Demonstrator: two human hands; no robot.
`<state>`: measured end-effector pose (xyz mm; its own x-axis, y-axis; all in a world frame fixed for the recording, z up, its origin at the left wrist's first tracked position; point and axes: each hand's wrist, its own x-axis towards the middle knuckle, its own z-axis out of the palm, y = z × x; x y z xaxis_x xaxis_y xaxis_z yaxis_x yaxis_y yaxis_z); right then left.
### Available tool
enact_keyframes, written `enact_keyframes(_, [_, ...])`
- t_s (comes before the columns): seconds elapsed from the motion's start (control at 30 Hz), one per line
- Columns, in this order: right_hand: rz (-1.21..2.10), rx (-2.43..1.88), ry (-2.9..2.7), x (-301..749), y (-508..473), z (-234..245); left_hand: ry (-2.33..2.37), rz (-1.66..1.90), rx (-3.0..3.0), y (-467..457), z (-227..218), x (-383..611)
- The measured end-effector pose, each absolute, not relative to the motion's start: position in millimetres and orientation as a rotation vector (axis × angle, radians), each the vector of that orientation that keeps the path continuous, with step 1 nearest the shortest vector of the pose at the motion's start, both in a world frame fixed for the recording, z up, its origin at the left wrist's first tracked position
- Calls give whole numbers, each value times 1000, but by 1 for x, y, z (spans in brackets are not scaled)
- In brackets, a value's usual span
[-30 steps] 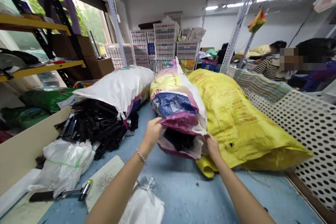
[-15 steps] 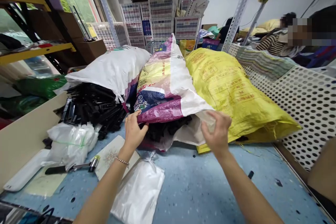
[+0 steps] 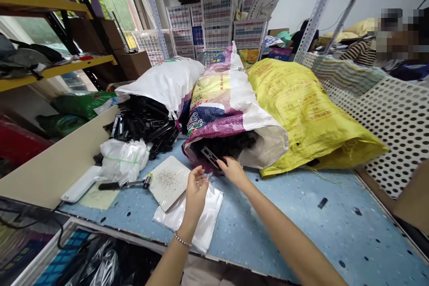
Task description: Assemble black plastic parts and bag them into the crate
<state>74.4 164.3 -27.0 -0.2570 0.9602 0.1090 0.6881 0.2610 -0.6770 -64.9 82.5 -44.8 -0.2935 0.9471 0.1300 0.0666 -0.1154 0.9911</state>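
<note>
Evidently the woven sack (image 3: 219, 120) lies with its mouth toward the worktop (image 3: 301, 232), keeping its black plastic parts (image 3: 231, 145) within reach; the right hand (image 3: 233, 170) grips one slotted black piece (image 3: 208, 157) there, while the empty left hand (image 3: 196, 192) stays open above a clear plastic bag (image 3: 209, 214).

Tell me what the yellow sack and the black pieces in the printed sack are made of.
The yellow sack looks like woven polypropylene: matte, with loose threads fraying at its end. The black pieces look like moulded plastic, with a dull sheen and uniform rigid shapes, though this view can't rule out painted metal.
</note>
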Motion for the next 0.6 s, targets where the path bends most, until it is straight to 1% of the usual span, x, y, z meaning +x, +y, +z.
enact_keyframes(0.13, [834,-1275,-2020,100,95,-32,1080,1452,827,72,-39,-48])
enact_keyframes(0.23, [928,-1109,-1846,120,50,-36,1005,1377,721,62,-23,-29])
enact_keyframes(0.33, [753,-1173,-1643,142,36,-31,1008,1185,853,43,-12,-11])
enact_keyframes(0.4, [601,-1185,-1684,155,40,-24,954,1052,903,31,-10,1])
enact_keyframes(0.47, [521,-1172,-1750,163,47,-19,915,968,912,22,-12,14])
enact_keyframes(0.53, [615,-1197,-1687,166,51,-18,947,933,930,19,-13,25])
enact_keyframes(0.6, [866,-1245,-1522,166,49,-20,1006,949,943,21,-14,32])
